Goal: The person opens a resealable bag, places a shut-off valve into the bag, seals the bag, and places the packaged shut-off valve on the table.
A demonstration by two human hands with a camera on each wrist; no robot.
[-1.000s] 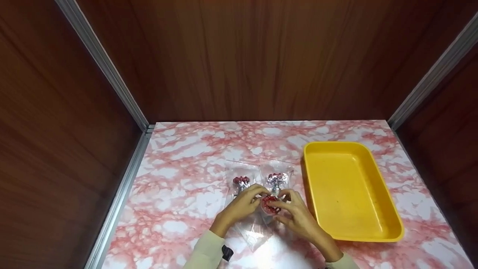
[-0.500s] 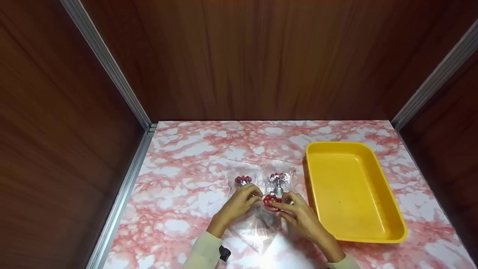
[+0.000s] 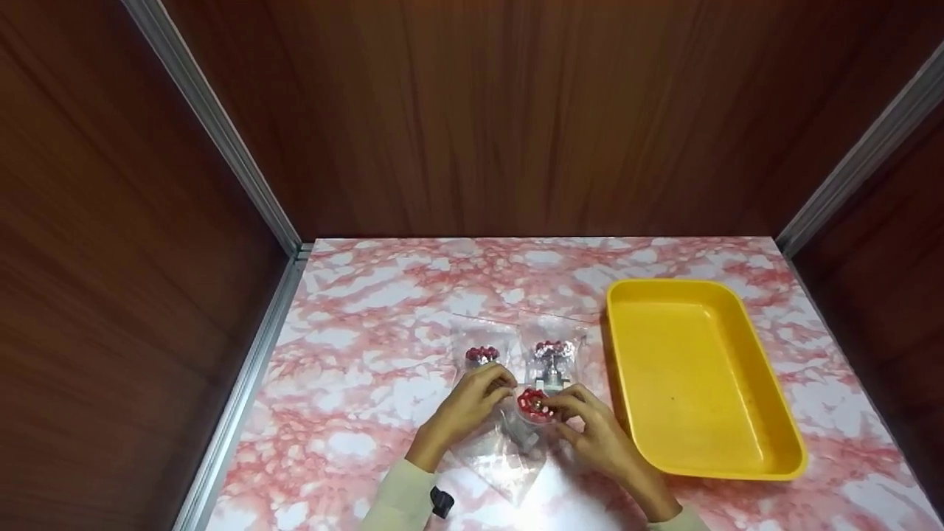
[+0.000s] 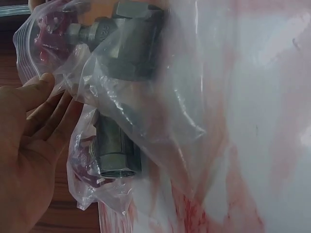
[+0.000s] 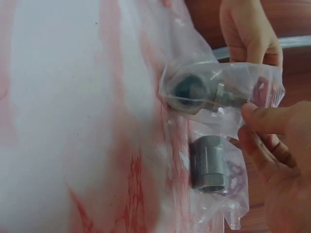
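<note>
A valve with a red handwheel stands upright inside a clear zip bag, between my two hands. My left hand pinches the left side of the bag's mouth, its thumb on the zip edge. My right hand pinches the opposite side near the handwheel, with its thumb and forefinger at the plastic. The metal valve body sits low in the bag. Behind the hands lie two more bagged valves, the left one partly hidden by my left hand and the right one in plainer sight.
A yellow tray stands to the right of my right hand. The red-and-white marbled table is enclosed by dark wood panels with metal corner rails.
My right fingers have shifted off the handwheel's middle to its right side, so more of the red wheel shows. My left hand has drawn slightly left, still at the bag's edge.
</note>
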